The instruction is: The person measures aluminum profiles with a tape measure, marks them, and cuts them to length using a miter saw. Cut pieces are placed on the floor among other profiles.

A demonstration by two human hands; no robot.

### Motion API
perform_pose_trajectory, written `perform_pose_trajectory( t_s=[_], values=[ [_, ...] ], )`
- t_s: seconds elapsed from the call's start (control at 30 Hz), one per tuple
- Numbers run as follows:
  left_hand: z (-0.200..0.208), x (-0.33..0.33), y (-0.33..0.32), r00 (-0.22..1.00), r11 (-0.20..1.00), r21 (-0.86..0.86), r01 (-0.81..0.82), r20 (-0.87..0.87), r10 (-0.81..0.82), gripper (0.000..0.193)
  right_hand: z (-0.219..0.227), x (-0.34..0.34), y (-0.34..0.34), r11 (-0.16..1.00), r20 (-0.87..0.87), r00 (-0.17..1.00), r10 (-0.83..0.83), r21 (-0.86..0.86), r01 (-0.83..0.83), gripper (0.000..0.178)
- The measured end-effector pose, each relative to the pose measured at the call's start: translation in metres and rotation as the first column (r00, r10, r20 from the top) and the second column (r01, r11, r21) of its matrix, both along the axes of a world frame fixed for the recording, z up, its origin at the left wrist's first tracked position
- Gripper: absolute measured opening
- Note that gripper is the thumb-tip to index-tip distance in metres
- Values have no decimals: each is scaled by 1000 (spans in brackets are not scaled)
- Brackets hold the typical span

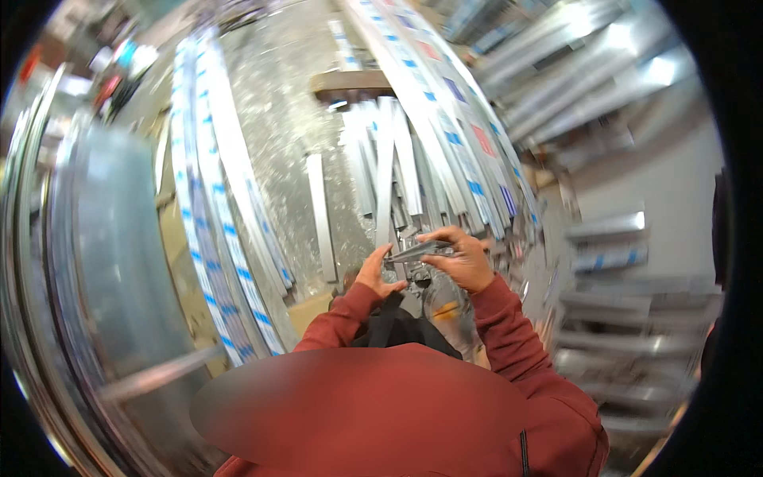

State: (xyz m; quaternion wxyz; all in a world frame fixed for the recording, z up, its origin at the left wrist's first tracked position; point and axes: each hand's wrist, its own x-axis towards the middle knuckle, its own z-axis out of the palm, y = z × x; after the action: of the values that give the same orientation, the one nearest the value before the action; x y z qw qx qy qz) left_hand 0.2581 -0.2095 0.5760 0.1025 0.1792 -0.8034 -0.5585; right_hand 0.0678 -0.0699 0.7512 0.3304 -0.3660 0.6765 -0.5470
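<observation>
A short grey metal profile piece (421, 251) is pinched between the thumb and fingers of my right hand (467, 262), its narrow end pointing left. My left hand (376, 274) is beside that end, thumb and fingers apart in a C shape; whether a fingertip touches the piece is hard to tell. Just beyond my hands, several silver metal profiles (385, 171) lie lengthwise, one ending close to my left fingertips. Small metal bits clutter the area under the piece, too blurred to name.
Long profiles with blue-marked film (213, 183) run along the left, and more wrapped profiles (445, 119) along the right. A single bar (321, 219) lies on the scuffed floor (274, 103). A brown block (354, 83) crosses farther off. Blurred metal stock (588, 71) fills the far right.
</observation>
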Motion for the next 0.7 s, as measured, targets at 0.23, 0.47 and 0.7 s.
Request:
perform_pose_trajectory(
  t_s=[0.23, 0.47, 0.7],
  values=[
    [2, -110, 0, 910, 633, 738, 235, 61, -409, 42, -38, 20, 27, 844, 163, 863, -478, -184, 503, 87],
    [-46, -113, 10, 938, 696, 717, -37, 265, -224, 25, -206, 121, 82, 533, -302, 709, -638, 492, 689, 91],
    [-181, -75, 58, 754, 478, 777, -410, 583, -301, 34, -337, 245, 145, 315, -332, 589, -737, 602, 734, 76]
  ],
)
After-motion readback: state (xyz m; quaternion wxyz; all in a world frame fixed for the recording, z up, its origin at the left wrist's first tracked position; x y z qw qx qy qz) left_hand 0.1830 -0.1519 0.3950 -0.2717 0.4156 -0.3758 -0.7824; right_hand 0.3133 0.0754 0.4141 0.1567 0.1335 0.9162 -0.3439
